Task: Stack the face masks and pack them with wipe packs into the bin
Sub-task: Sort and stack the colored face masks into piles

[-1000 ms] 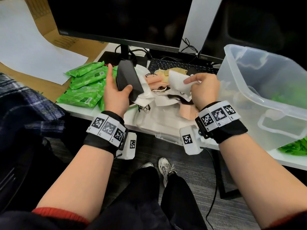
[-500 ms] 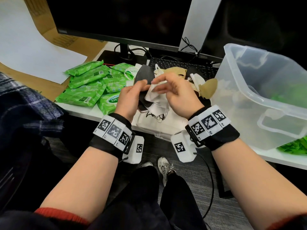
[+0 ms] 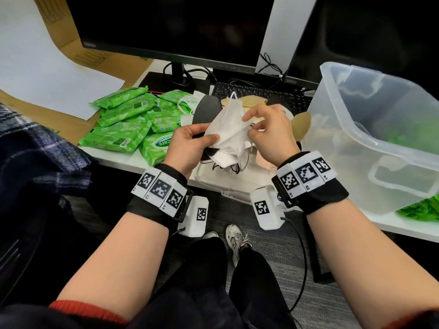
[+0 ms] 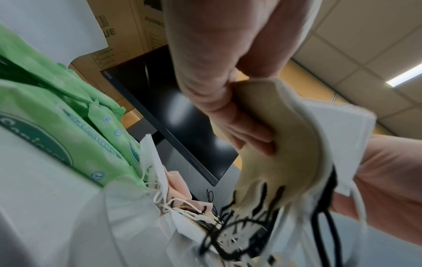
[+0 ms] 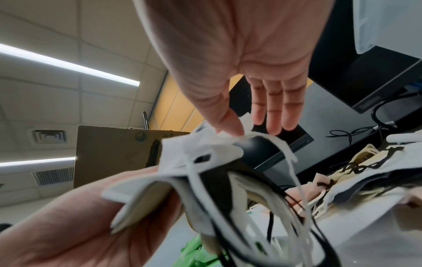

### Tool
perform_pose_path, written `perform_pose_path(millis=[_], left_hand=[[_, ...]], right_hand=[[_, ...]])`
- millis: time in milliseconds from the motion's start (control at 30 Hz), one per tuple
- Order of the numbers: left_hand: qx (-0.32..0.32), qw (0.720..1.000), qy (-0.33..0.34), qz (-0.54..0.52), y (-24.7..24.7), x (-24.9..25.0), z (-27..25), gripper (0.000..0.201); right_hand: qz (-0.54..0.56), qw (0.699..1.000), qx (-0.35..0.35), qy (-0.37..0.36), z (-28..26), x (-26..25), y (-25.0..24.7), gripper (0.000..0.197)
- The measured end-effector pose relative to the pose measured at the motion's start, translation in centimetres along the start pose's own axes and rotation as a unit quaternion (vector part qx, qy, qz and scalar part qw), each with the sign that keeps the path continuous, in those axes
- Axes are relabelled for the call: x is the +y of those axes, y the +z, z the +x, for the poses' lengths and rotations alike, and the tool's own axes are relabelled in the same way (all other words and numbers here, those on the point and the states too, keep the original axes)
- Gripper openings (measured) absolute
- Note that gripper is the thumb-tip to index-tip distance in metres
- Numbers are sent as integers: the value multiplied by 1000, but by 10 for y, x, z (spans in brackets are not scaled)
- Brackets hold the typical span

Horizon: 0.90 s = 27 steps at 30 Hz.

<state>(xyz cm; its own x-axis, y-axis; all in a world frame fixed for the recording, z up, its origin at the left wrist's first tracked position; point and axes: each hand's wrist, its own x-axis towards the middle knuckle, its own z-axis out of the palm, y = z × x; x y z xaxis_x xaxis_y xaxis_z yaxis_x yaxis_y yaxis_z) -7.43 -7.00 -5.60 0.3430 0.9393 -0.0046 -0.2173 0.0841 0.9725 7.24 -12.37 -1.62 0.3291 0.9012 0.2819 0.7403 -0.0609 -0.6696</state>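
A white surface (image 3: 392, 222) in front of a dark monitor (image 3: 171, 24) carries green wipe packs (image 3: 123, 122) beyond the left hand's fingers and a clear bin (image 3: 370, 129) beside the right hand. The left hand (image 3: 190, 143) clamps a stack of face masks (image 3: 228, 143) between thumb and curled fingers. The right hand (image 3: 270, 129) pinches the top white mask (image 3: 228, 122) at its edge, its other fingers extended.

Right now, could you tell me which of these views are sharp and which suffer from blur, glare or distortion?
Head view: evenly lit and sharp on the white mask, with wide-angle bending at the bin. Left wrist view: the dangling ear loops are blurred, the wipe packs soft, and a ceiling light glares at the right edge. Right wrist view: the left hand is out of focus and bright ceiling strips flare.
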Motion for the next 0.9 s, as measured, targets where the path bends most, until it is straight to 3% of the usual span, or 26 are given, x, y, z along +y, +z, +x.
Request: perform_pose_path(millis=[167,367,433,600,700,900], left_hand=[[-9,1000,-6,-24,2,2,-3,15],[-21,1000,-4,-2,-1,1,-3,20],[-28,1000,1,4,-1,2,-4,23],[-37,998,20,43,-3,1,-4,18],[-9,999,34,32,-4,2,-3,26],[12,995,96,37,-4,5,-3,36]], right_hand=[[-23,998,-59,-9,-3,-2,2,37],[82,996,20,23,0,-2,1,23],[99,995,1,15,1,-2,-1,27],[54,998,-45,-4,3,1,4,46],[70,996,-52,-12,2,1,5,54],[-18,994,-108,-22,2,-1,0,55]])
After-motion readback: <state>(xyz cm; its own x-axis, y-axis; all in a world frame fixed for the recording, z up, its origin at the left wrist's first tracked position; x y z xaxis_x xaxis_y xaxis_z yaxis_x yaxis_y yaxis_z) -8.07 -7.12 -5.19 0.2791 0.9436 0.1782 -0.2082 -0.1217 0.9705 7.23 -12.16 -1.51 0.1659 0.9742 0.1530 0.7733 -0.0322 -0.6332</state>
